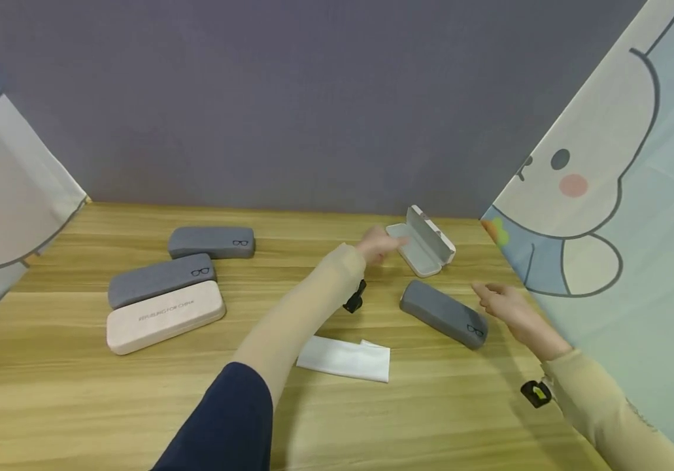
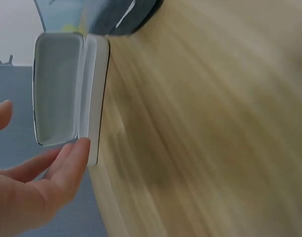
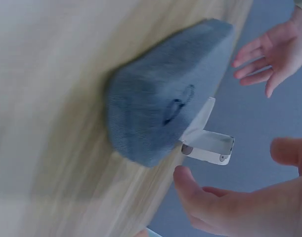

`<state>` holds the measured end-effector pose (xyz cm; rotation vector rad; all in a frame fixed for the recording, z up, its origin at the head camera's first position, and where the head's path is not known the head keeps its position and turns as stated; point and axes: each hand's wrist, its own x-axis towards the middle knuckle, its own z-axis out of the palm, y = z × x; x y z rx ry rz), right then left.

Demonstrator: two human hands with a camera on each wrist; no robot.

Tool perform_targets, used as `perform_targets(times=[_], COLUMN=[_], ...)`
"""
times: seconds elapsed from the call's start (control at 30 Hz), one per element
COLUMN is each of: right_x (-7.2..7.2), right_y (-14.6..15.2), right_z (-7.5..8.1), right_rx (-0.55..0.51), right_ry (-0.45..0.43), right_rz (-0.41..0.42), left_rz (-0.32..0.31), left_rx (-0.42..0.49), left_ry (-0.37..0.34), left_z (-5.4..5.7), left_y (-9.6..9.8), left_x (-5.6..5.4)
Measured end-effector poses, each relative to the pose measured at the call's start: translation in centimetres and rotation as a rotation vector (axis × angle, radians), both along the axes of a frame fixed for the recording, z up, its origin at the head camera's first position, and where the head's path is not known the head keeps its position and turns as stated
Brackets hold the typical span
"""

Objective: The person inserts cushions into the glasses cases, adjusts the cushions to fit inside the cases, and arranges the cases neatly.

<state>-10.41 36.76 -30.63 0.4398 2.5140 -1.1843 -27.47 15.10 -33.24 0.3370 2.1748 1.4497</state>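
Note:
An open white glasses case (image 1: 412, 252) stands at the back right of the table, its lid raised. At its left side my left hand (image 1: 379, 244) reaches in with fingers extended. In the left wrist view these fingertips (image 2: 81, 145) lie at the lower end of the case (image 2: 57, 89); contact is hard to tell. A closed grey glasses case (image 1: 444, 314) with a glasses print lies nearer to me. Just to its right hovers my right hand (image 1: 507, 311), thumb and fingers apart, holding nothing. The right wrist view shows a gap between this hand (image 3: 230, 205) and the grey case (image 3: 160, 94).
On the left lie two closed grey glasses cases (image 1: 212, 242) and a closed white case (image 1: 166, 316) with printed lettering. A folded white cloth (image 1: 344, 358) lies front centre, beside my left forearm. A grey panel (image 1: 289, 104) rises behind the wooden table (image 1: 78, 405); printed cloths flank both sides.

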Motion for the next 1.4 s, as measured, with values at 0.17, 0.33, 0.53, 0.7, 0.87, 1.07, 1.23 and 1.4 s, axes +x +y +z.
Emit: perform_targets(times=[0.17,0.33,0.53,0.7,0.87,1.07,1.23,1.4], right_x=[-2.5,-4.8,-7.1,-8.7,-9.7,-9.9,-9.9,-9.7], right_y=[0.1,0.0,-0.5,-0.4,0.5,1.2,0.9,0.3], right_z=[-0.1,-0.1,-0.6,-1.6,-3.4,-4.6,-5.0,-4.2], right_rx=[-0.195,-0.348,-0.481,-0.568,-0.601,-0.567,-0.575,-0.579], right_ry=[-0.010,-0.056,-0.122,-0.188,-0.217,-0.212,-0.197,-0.180], right_rz=[-0.068,-0.091,-0.173,-0.252,-0.307,-0.357,-0.376,-0.358], left_rz=[0.054,0.080,0.126,0.071,0.064,0.108,0.140,0.174], left_rx=[-0.057,-0.043,-0.082,-0.134,-0.172,-0.205,-0.271,-0.336], left_ry=[0.016,-0.014,0.019,0.012,-0.005,-0.004,-0.002,0.009], left_z=[0.1,0.0,-0.2,-0.9,-1.7,-2.0,-2.2,-2.3], left_y=[1.4,2.5,3.3,4.4,6.0,7.5,8.0,8.6], left_x=[-2.1,-4.0,-5.3,-5.7,-5.6,-4.7,-4.4,-4.7])
